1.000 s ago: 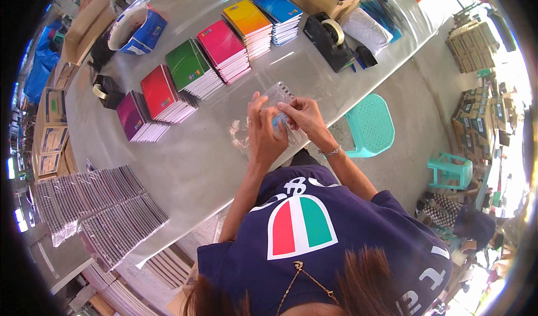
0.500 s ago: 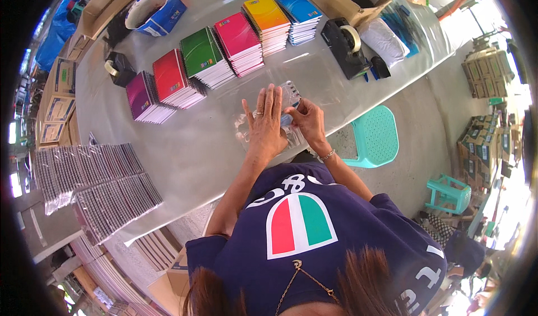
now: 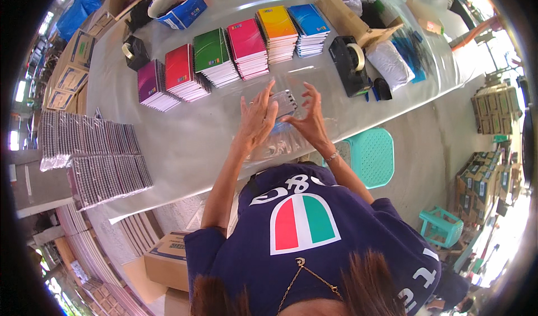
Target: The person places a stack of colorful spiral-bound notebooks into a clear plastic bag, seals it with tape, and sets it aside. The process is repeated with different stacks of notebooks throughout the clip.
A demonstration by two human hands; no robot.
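Note:
A small spiral-bound notebook [image 3: 284, 101], pale with a wire binding and a bit of blue below it, lies between my hands. Clear plastic film [image 3: 288, 142] spreads under and around it. My left hand [image 3: 258, 118] rests along the notebook's left side, fingers stretched and slightly apart, covering part of it. On the right, my right hand [image 3: 311, 120] is spread, thumb toward the notebook's near right corner and fingers curved upward, with nothing seen in its grasp. Beyond them stand stacks of spiral notebooks: purple [image 3: 151, 80], red [image 3: 180, 68], green [image 3: 212, 52], pink [image 3: 245, 38], yellow [image 3: 276, 23] and blue [image 3: 308, 21].
A black tape dispenser [image 3: 347, 63] stands right of the stacks, a smaller one [image 3: 135, 53] left. Wrapped notebook bundles [image 3: 112, 176] sit at the table's left edge. Behind are a blue-and-white tub [image 3: 185, 14] and a carton [image 3: 336, 7]. A turquoise stool [image 3: 372, 156] stands beside the table.
My right hand has opened from a pinch at the plastic and lifted off to the right. My left hand has tilted and shifted left, uncovering more of the notebook. The view has shifted slightly.

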